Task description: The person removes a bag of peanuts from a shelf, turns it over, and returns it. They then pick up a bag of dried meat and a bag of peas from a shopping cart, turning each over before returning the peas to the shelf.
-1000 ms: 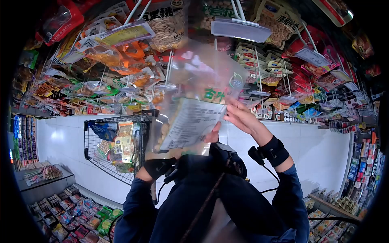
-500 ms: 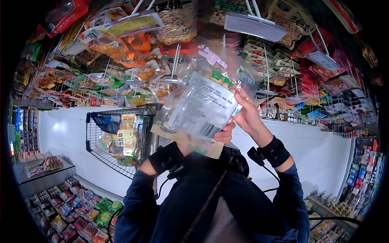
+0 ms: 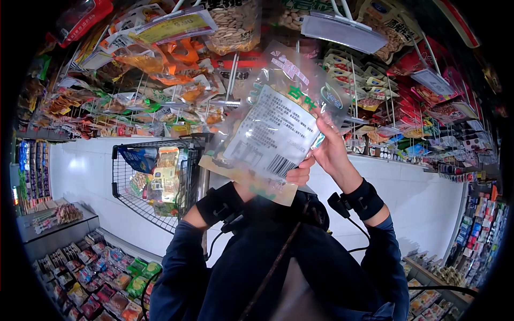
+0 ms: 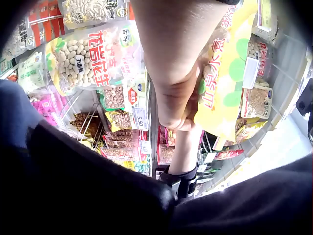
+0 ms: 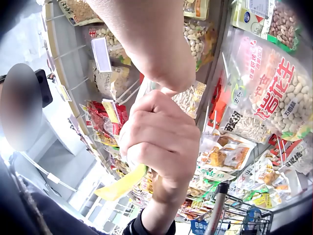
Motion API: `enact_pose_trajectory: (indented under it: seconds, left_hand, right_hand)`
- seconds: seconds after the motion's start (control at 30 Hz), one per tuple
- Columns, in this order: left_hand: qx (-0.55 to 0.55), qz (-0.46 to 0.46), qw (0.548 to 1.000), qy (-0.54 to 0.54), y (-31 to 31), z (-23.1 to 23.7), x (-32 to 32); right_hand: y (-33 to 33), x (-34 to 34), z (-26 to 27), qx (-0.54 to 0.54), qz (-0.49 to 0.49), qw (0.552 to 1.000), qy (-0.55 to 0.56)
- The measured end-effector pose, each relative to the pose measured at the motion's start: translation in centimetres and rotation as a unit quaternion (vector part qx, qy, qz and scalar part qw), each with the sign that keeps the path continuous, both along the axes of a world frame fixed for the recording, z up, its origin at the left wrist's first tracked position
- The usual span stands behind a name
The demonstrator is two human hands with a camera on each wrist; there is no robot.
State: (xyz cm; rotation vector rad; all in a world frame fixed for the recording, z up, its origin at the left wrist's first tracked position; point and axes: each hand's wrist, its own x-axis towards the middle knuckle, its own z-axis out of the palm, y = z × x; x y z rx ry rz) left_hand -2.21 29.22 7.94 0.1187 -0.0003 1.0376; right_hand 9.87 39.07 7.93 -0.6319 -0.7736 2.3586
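Observation:
A clear snack bag with a yellowish bottom edge is held up before the shelves, its white printed back label and barcode facing the head camera. My right hand pinches the bag's right edge, thumb over the front. From behind, my left hand reaches across, its curled fingers gripping the lower right edge; the rest of it is hidden by the bag. In the left wrist view, a yellow and green strip of the snack bag shows beside my left hand. The right wrist view shows the knuckles of my left hand.
A black wire shopping cart with several packets stands at my left. Hanging snack packets and price tags fill the rack ahead. A peanut bag hangs there. Low displays of packets stand behind left.
The snack bag has turned and tilted up, bringing its label and barcode into clear sight. It has then shifted slightly right, both hands keeping hold of it.

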Motion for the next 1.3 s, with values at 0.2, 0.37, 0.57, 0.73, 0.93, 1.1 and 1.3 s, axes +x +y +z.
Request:
enact_pose_trajectory:
  seconds: [0.2,0.37,0.57,0.73,0.93,1.1,1.3]
  left_hand:
    - [0.009,0.004,1.0,-0.001,0.2,-1.1,0.1]
    - [0.04,0.032,0.993,0.111,0.0,-1.5,-1.5]
    - [0.068,0.142,0.888,0.432,-1.4,-6.6,-5.8]
    - [-0.09,0.287,0.694,0.654,-1.2,-8.5,-6.8]
    - [-0.075,0.321,0.51,0.794,-1.8,-4.6,-7.2]
    - [-0.066,0.315,0.483,0.814,-2.1,-3.1,-6.4]
    - [-0.017,0.295,0.53,0.795,-1.8,-3.8,-6.8]
  right_hand:
    - [0.0,-0.2,0.4,0.004,0.003,1.0,-0.006]
    - [1.0,0.3,-2.4,0.038,-0.042,0.998,0.002]
    - [1.3,1.6,-0.5,0.164,-0.055,0.984,-0.048]
    - [0.8,1.6,1.2,0.114,0.034,0.991,0.068]
    - [0.4,1.2,1.1,0.117,0.058,0.99,-0.056]
    - [0.3,0.4,1.5,0.073,-0.004,0.994,-0.082]
    - [0.8,1.3,0.0,0.079,-0.031,0.994,-0.072]
